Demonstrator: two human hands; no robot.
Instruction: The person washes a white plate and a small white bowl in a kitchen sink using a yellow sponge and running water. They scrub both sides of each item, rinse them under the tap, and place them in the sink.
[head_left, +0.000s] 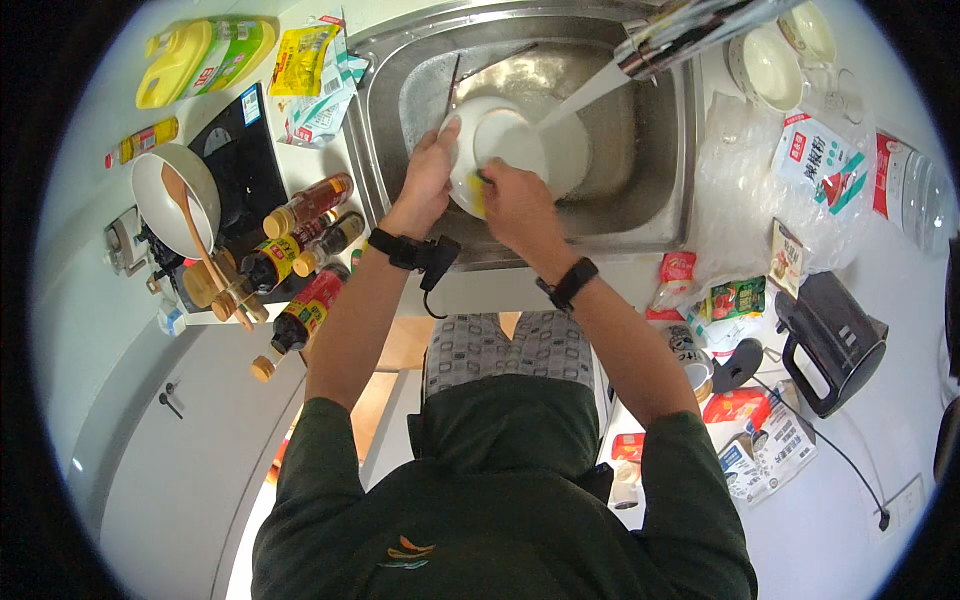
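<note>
My left hand (433, 169) grips the left rim of a white bowl or dish (510, 139), tilted above the stainless steel sink (664, 157). Pressed to its lower inner side, my right hand (517, 201) holds a yellow and dark sponge (475, 189), mostly hidden by the fingers. Behind the dish, another round white dish (574, 150) lies in the sink. Water (585, 94) runs from the metal faucet (637, 56) close to the dishes. A pair of dark chopsticks (495, 62) rests apart in the sink, towards its far left.
Left of the sink are sauce bottles (307, 206), a white pan (159, 214) with a wooden spatula (196, 225) and a yellow detergent jug (206, 64). On the right are stacked bowls (765, 71), plastic bags (731, 172), seasoning packets (735, 298) and a black electric kettle (840, 337).
</note>
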